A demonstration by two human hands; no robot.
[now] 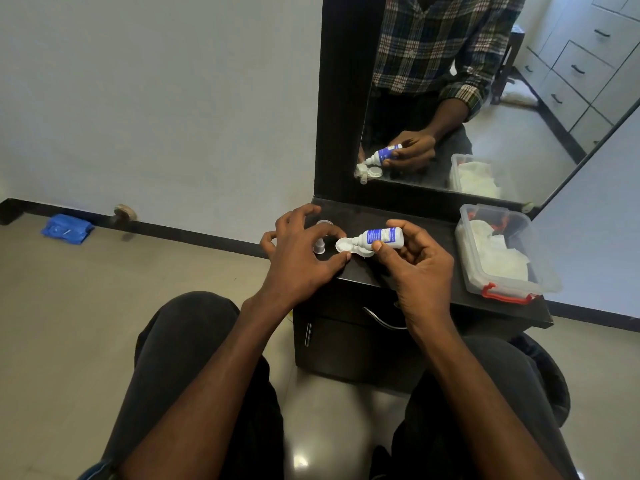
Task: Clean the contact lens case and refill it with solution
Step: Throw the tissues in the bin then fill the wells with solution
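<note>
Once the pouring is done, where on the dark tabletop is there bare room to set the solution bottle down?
Bare tabletop lies between the right hand and the clear plastic box. It is crowded at the left: the lens case, a small cap, a loose lid and the left hand.

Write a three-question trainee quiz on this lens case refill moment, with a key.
1. True or false: the right hand holds the solution bottle tipped with its nozzle toward the lens case.
2. What does the left hand do? A) lifts the box B) steadies the lens case with its fingertips C) opens the drawer
3. Fill in: the clear plastic box has a ____ latch.

Key: 1 true; 2 B; 3 red
</note>
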